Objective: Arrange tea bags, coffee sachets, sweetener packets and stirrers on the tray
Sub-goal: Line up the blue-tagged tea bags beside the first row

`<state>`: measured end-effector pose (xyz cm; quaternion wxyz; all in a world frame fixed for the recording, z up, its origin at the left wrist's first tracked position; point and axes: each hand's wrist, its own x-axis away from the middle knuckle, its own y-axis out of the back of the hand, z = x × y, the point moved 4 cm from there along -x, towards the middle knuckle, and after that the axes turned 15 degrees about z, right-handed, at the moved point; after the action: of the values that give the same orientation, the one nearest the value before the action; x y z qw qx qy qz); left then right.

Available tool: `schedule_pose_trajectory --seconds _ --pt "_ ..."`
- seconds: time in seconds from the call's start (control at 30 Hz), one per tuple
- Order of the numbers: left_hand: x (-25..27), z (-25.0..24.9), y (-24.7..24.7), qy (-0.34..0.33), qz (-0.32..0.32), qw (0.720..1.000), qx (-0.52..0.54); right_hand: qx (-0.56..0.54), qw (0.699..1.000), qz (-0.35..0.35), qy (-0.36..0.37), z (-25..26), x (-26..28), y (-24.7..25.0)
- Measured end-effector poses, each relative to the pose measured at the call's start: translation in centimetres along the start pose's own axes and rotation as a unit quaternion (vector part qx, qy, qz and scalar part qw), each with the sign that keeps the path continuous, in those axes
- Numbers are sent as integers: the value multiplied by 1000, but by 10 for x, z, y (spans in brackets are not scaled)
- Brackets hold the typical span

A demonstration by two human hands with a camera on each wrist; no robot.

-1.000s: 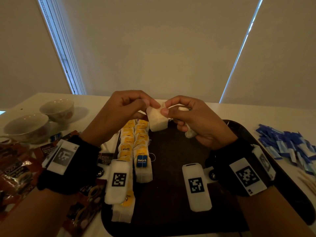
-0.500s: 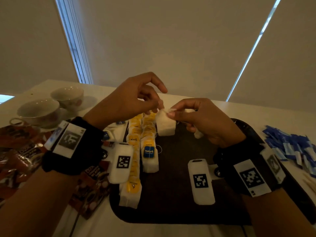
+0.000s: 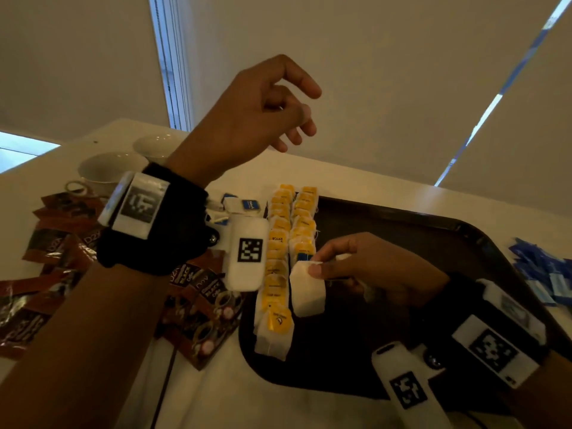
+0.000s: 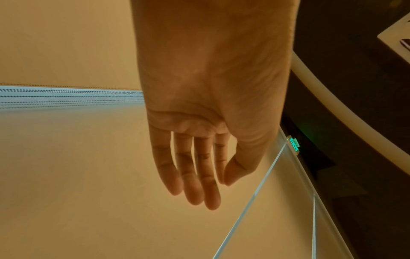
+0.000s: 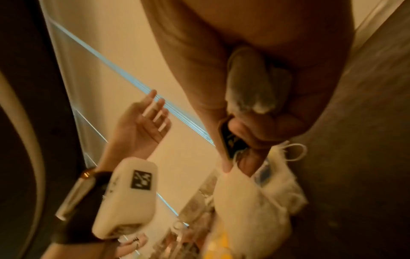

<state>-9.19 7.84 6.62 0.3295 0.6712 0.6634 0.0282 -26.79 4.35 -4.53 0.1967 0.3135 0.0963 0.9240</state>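
- Step in hand: laying tea bags in rows on the dark tray (image 3: pixel 433 230). Judged from the layout, the tea-bag stage is well along; the other three kinds are not yet on the tray.
- Right hand (image 3: pixel 371 267): thumb and forefinger pinch the top corner of a white tea bag (image 3: pixel 308 291), which hangs low over the tray floor, just beside the near end of the second row. In the right wrist view, further bags (image 5: pixel 248 87) appear tucked in the palm under the curled fingers (image 5: pixel 255 133).
- Left hand (image 3: pixel 247 119): raised well above the bench (image 3: pixel 278 397), holding nothing; its fingers (image 4: pixel 195 171) hang loose and nearly straight, thumb tip close to the forefinger.
- Rows of tea bags (image 3: pixel 288 243): two columns with yellow tags, overlapped like tiles along the tray's left side.
- Coffee sachets (image 3: pixel 62 258): brown, scattered on the bench left of the tray.
- Blue packets (image 3: pixel 544 274): heaped on the bench right of the tray, probably the sweetener.
- Cups (image 3: pixel 108 168): two, at the far left.
- Stirrers: not visible.
- Next move calls for lowering the pinched bag onto the row's near end, overlapping its neighbour, without disturbing the row.
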Motion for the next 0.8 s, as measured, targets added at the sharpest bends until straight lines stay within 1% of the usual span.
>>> schedule_pose_trajectory --seconds 0.07,0.13,0.33,0.47,0.6,0.8 --pt "0 0 0 0 4 1000 -4 2 999 -4 -39 -8 -7 1" --pt "0 0 0 -3 6 1000 -7 12 998 -4 -55 -11 -10 1" --pt "0 -1 2 -9 5 1000 -11 74 997 -18 -29 3 -10 1" --pt "0 0 0 -4 10 1000 -22 74 997 -19 -19 5 -8 0" --pt "-1 0 -1 -2 17 999 -35 78 997 -30 7 8 -5 2" --pt "-2 1 -3 2 22 999 -39 133 991 -20 -6 13 -4 2"
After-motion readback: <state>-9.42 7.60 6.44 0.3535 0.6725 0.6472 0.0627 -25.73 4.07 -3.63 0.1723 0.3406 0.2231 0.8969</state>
